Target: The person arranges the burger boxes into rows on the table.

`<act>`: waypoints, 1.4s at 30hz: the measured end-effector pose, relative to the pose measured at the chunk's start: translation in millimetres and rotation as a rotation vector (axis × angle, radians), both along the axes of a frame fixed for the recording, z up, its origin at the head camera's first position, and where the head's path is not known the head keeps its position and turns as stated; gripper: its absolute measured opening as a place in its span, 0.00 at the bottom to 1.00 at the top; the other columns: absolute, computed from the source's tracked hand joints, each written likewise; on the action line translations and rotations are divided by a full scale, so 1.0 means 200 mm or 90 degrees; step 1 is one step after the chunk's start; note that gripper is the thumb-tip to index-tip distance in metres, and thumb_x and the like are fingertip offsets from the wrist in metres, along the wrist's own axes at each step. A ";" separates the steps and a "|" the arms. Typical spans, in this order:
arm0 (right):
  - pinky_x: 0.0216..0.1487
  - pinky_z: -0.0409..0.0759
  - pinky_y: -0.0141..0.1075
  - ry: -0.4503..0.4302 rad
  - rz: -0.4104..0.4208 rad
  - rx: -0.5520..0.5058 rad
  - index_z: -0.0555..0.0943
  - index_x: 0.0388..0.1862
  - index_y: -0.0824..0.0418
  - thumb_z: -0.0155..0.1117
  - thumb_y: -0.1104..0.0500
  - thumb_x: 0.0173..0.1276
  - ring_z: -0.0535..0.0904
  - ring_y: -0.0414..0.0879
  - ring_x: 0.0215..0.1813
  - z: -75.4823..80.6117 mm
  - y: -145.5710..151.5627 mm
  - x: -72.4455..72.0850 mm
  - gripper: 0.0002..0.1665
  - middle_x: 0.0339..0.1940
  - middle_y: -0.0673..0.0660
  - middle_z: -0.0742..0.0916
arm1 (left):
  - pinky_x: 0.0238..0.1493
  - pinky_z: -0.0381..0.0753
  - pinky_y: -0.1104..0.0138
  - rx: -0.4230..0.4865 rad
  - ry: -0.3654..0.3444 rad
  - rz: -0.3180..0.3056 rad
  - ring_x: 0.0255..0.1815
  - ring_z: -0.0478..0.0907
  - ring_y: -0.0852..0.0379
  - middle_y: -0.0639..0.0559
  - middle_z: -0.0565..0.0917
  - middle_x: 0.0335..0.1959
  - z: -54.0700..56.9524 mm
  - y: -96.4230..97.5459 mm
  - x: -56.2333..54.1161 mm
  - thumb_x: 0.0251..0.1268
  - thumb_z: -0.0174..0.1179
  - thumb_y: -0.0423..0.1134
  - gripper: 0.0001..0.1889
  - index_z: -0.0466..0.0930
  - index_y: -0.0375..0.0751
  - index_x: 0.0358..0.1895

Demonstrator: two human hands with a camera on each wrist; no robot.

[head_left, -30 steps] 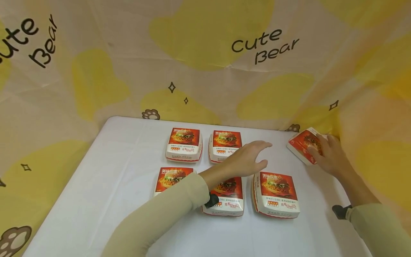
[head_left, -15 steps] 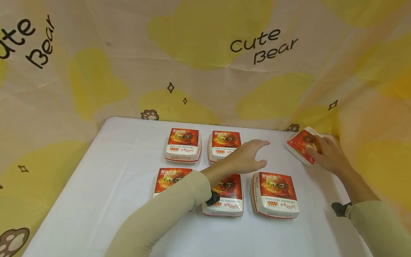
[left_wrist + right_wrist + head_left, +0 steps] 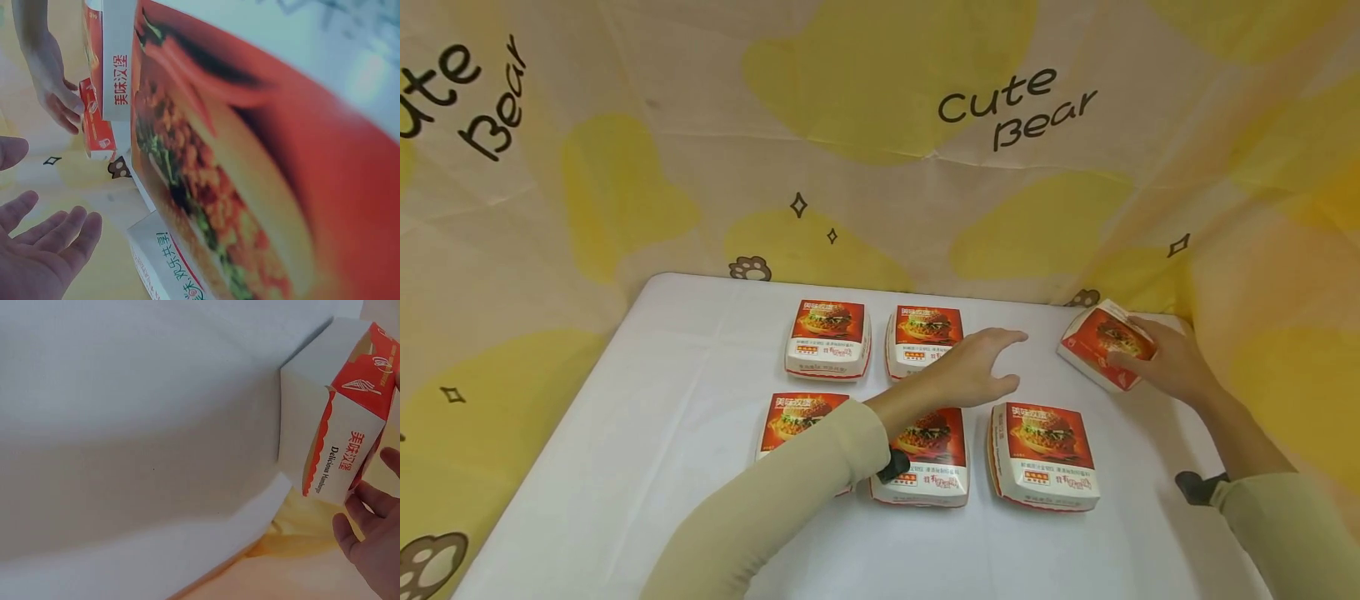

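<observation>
At the table's back right corner, my right hand (image 3: 1176, 358) grips a red and white burger box (image 3: 1101, 346), which sits turned at an angle. Its thumb lies over the printed lid and the fingers reach the far side. The right wrist view shows that box (image 3: 340, 419) low at the white cloth, with the fingers at its edge. My left hand (image 3: 973, 371) hovers with spread fingers, holding nothing, over the gap right of a back-row box (image 3: 925, 329). Its forearm covers part of two front boxes. A burger box (image 3: 219, 156) fills much of the left wrist view.
Another burger box (image 3: 827, 337) stands at the back left. In the front row are a left box (image 3: 797, 417), a middle box (image 3: 925, 483) and a right box (image 3: 1045, 454). A yellow printed curtain (image 3: 880, 167) hangs behind the white table (image 3: 647, 417).
My right hand and its burger box have shifted slightly left. The left hand has stayed almost still, drifting slightly left.
</observation>
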State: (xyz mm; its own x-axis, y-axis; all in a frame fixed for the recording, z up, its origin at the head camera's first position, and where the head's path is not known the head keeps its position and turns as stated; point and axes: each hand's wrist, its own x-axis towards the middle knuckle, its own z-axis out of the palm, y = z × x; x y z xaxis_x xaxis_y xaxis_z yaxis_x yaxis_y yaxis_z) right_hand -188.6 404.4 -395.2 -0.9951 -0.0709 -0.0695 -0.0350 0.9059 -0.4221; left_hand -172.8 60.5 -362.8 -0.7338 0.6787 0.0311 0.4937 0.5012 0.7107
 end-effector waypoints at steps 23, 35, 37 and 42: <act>0.60 0.56 0.75 0.038 0.037 -0.080 0.60 0.71 0.77 0.56 0.56 0.76 0.57 0.81 0.67 -0.02 -0.07 0.01 0.35 0.66 0.84 0.64 | 0.73 0.59 0.66 -0.009 -0.008 -0.014 0.76 0.60 0.55 0.49 0.67 0.74 0.00 0.03 0.00 0.71 0.57 0.41 0.31 0.62 0.44 0.76; 0.62 0.57 0.74 0.018 0.070 -0.087 0.63 0.71 0.73 0.58 0.52 0.76 0.56 0.78 0.70 -0.02 -0.20 0.02 0.35 0.70 0.79 0.65 | 0.74 0.59 0.62 -0.065 -0.034 -0.023 0.78 0.56 0.52 0.46 0.61 0.78 0.00 0.07 -0.01 0.71 0.57 0.44 0.35 0.56 0.46 0.79; 0.62 0.58 0.74 -0.001 0.070 -0.085 0.62 0.72 0.72 0.57 0.50 0.76 0.55 0.77 0.71 -0.02 -0.22 0.02 0.37 0.71 0.78 0.64 | 0.75 0.58 0.60 -0.078 -0.048 -0.024 0.78 0.54 0.50 0.45 0.58 0.79 0.00 0.07 -0.01 0.71 0.57 0.45 0.36 0.55 0.48 0.79; 0.60 0.61 0.74 -0.026 0.073 -0.078 0.61 0.74 0.70 0.56 0.47 0.77 0.55 0.77 0.71 -0.01 -0.27 0.03 0.38 0.72 0.77 0.63 | 0.75 0.58 0.59 -0.078 -0.054 -0.027 0.78 0.54 0.50 0.44 0.57 0.79 -0.01 0.08 -0.01 0.72 0.57 0.44 0.36 0.55 0.49 0.79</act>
State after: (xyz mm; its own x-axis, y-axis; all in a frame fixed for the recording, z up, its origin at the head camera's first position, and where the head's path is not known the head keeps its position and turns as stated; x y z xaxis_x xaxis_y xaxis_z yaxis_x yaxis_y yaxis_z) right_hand -183.3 350.8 -397.7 -0.9763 -0.1945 -0.0944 -0.1157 0.8389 -0.5319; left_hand -175.8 75.6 -365.4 -0.7004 0.7045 -0.1144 0.4578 0.5664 0.6853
